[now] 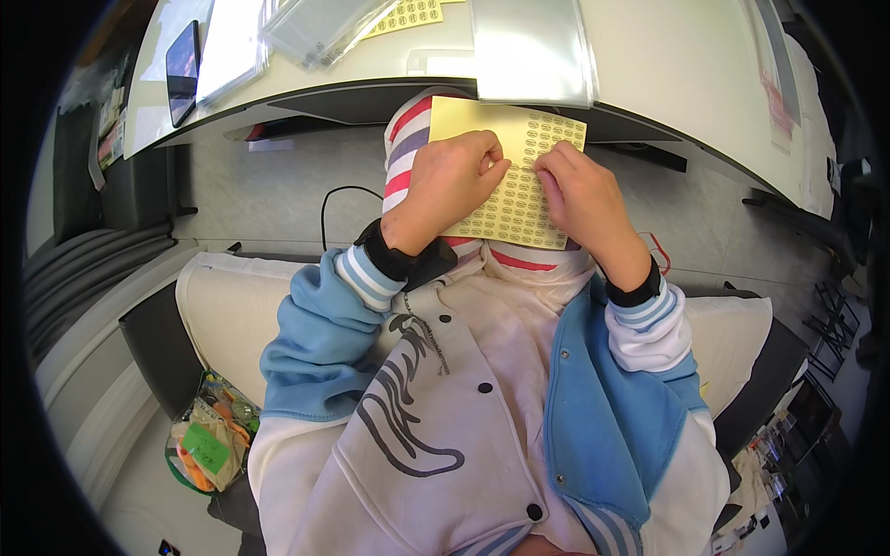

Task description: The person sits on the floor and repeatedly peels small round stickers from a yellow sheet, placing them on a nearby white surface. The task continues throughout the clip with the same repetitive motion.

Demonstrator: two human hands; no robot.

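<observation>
A yellow sheet of small oval stickers [514,201] lies across my lap, on striped trousers. Its upper left part is bare backing, while printed ovals fill the right side and the bottom. My left hand [462,181] rests over the sheet's left half, thumb and forefinger brought close together near the edge of the ovals. Over the right half is my right hand [573,187], its fingertips bunched at the ovals. Whether either hand pinches a single sticker cannot be made out. Just above the sheet, a stack of clear plastic sleeves [532,55] overhangs the table edge.
On the white table [667,62] are more clear plastic bags [320,28], another yellow sticker sheet [410,17] and a dark-screened device [183,73] at the left. A bag of mixed items [212,438] sits low at the left, by the sofa. A black cable [324,208] loops over the floor.
</observation>
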